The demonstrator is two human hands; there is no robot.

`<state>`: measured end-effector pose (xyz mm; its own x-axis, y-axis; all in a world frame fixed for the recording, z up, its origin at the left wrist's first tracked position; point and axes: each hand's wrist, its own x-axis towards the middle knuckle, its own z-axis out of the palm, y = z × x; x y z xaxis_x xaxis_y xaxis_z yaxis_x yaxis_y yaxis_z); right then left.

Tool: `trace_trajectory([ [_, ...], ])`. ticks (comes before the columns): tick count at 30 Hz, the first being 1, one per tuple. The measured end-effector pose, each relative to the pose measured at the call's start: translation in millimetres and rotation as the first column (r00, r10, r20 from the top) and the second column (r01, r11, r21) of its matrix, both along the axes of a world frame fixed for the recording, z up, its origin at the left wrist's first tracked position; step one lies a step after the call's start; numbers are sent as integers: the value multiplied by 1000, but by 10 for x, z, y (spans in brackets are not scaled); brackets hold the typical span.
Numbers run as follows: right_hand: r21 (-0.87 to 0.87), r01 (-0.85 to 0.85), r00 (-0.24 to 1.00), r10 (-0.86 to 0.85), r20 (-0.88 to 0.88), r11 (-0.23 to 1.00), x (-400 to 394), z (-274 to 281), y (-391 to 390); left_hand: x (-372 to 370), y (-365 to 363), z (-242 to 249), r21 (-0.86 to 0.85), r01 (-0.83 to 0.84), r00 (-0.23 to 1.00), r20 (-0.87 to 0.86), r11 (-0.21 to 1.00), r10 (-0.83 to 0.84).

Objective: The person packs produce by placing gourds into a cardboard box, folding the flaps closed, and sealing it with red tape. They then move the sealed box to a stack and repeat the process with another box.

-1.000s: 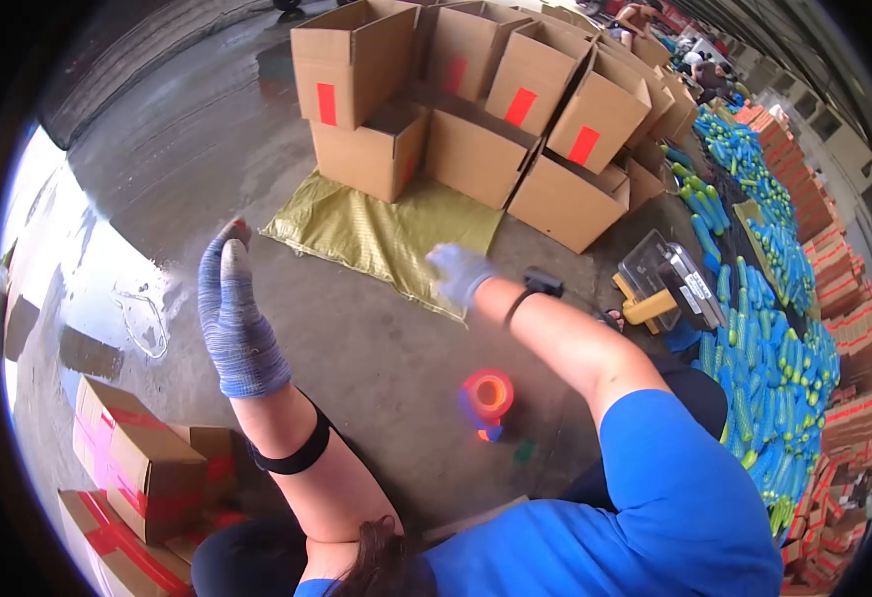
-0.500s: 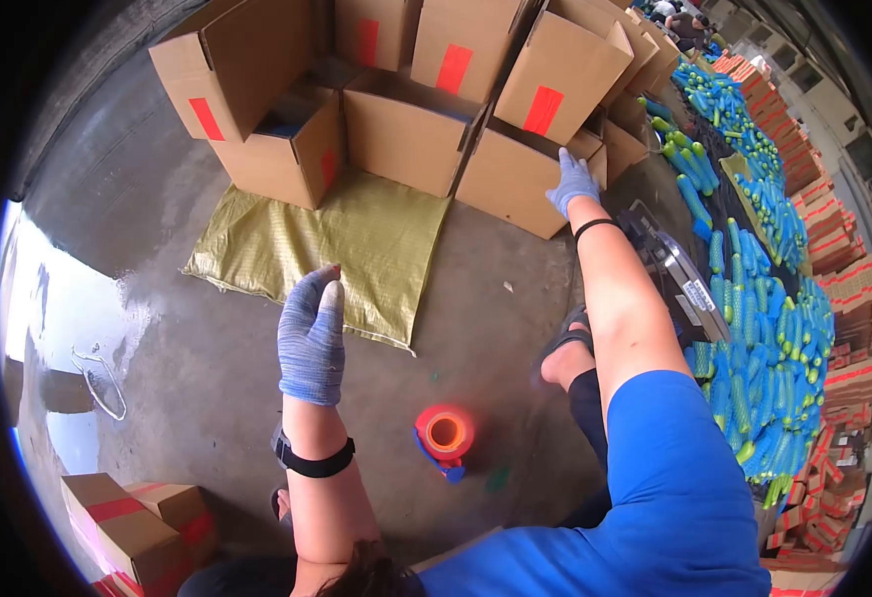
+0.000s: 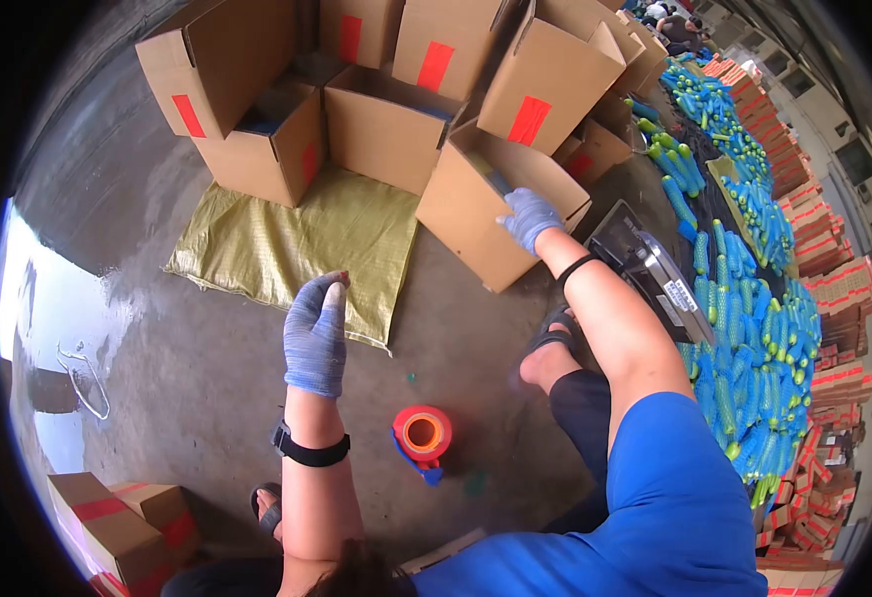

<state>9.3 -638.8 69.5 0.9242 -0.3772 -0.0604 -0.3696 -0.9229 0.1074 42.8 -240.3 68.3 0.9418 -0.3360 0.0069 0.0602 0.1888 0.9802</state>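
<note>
In a grey-blue glove, my right hand (image 3: 533, 220) grips the near upper edge of an open cardboard box (image 3: 476, 219), which stands turned at an angle on the floor. My left hand (image 3: 316, 335), gloved too, is raised over the floor beside a yellow-green woven sheet (image 3: 297, 254). Its fingers are pressed together, with a small dark red bit at the tips that I cannot make out. Below and right of it, a red tape dispenser (image 3: 422, 432) sits on the concrete.
More open boxes (image 3: 386, 129) with red tape stand stacked ahead. A scale (image 3: 655, 274) is right of my right hand. Blue-netted green vegetables (image 3: 755, 368) cover the right side. Cartons (image 3: 122, 527) lie at lower left. Far people (image 3: 680, 32) appear at the top.
The box at my right hand has been pulled nearer and turned, away from the row. My right hand has moved left and down with it. My left hand stays nearly still.
</note>
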Motion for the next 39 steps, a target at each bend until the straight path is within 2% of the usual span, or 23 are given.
trace_trajectory([
  [5, 150, -158, 985, 166, -43, 976, -500, 133, 877, -129, 12, 44, 79, 55, 998, 36, 995, -58],
  [8, 114, -295, 952, 302, -50, 949, -795, 212, 1483, -194, 110, -97, 452, -181, 943, 331, 873, 24],
  [9, 121, -331, 940, 339, -48, 936, -908, 263, 1672, -249, 171, -98, 452, -184, 940, 341, 873, 21],
  [11, 157, -381, 901, 404, -156, 911, -1086, 327, 2027, -305, 262, -43, 701, -311, 913, 408, 641, -3],
  [13, 93, -589, 804, 594, -29, 803, -1307, 118, 2316, -362, 419, -62, 777, -164, 962, 261, 608, -74],
  [14, 95, -615, 788, 616, 23, 783, -1407, 81, 2463, -520, 447, 260, 905, -162, 978, 200, 394, -56],
  [15, 98, -644, 765, 639, 76, 759, -1451, 77, 2575, -545, 525, 233, 904, -179, 974, 219, 389, -62],
  [17, 73, -684, 729, 676, 111, 726, -1472, 91, 2735, -480, 834, 50, 966, -180, 982, 186, 185, -15],
  [18, 55, -724, 688, 715, 122, 688, -1505, 89, 2844, -483, 958, 76, 968, -187, 981, 192, 165, -14],
  [21, 40, -731, 677, 717, 165, 681, -1571, 146, 3123, -642, 1413, 103, 985, -139, 990, 138, 103, 20],
  [23, 48, -720, 687, 701, 190, 693, -1547, 117, 3258, -680, 1683, 95, 984, -125, 990, 116, 130, 76],
  [25, 181, -733, 680, 708, 188, 656, -1610, 236, 3382, -834, 1864, 27, 987, -103, 990, 91, 120, 103],
  [27, 320, -620, 782, 534, 321, 716, -1596, 573, 3238, -1030, 1985, -17, 960, -203, 971, 172, 195, 166],
  [28, 228, -603, 657, 313, 686, 765, -1510, 345, 3043, -1095, 2019, -50, 938, -250, 961, 211, 240, 177],
  [29, 146, -452, 688, 240, 684, 880, -1397, 394, 2784, -1114, 2019, -74, 935, -257, 959, 216, 243, 185],
  [30, 76, -208, 905, 163, 393, 975, -1243, 624, 2517, -1143, 2010, -112, 919, -322, 942, 286, 227, 178],
  [31, -173, -97, 979, 125, 159, 980, -957, 409, 2145, -1186, 2005, -164, 900, -383, 921, 353, 207, 167],
  [32, -351, -86, 996, 78, -36, 933, -752, -31, 1725, -1199, 2008, -227, 900, -386, 920, 358, 203, 162],
  [33, -409, -133, 982, 65, -176, 903, -711, -385, 1329, -1165, 2035, -281, 884, -384, 917, 328, 269, 228],
  [34, -465, -186, 978, 119, -170, 865, -816, -404, 1168, -1098, 2071, -327, 859, -389, 908, 298, 332, 293],
  [35, -264, -157, 971, 100, -216, 952, -907, -43, 1224, -1056, 2067, -401, 854, -422, 890, 325, 304, 320],
  [37, -122, -266, 931, 222, -289, 956, -872, 194, 1249, -1015, 2009, -345, 829, -435, 883, 318, 350, 344],
  [39, -143, -270, 938, 226, -264, 952, -733, -227, 1114, -959, 2020, -501, 797, -438, 883, 294, 417, 365],
])
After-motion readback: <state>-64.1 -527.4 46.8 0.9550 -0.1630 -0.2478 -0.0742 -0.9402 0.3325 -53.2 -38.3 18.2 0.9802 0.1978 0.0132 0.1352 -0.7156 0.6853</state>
